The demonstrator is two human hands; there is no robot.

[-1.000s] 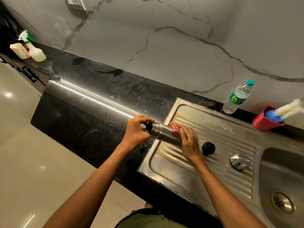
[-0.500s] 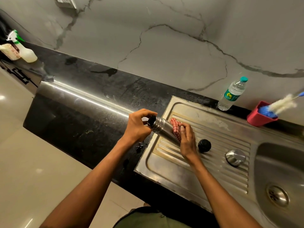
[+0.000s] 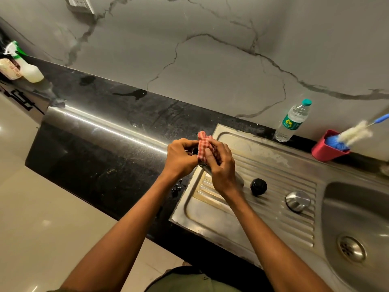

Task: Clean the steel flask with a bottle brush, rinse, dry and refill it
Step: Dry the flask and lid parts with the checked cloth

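My left hand (image 3: 180, 157) grips the mouth end of the steel flask (image 3: 237, 179), held over the near-left corner of the draining board (image 3: 271, 163). My right hand (image 3: 223, 168) presses a red checked cloth (image 3: 203, 144) round its neck. The black stopper (image 3: 258, 186) and steel cap (image 3: 297, 201) sit on the ribs just right.

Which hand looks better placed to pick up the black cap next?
Probably the right hand: the black cap lies just beside it on the draining board, while the left hand is further away.
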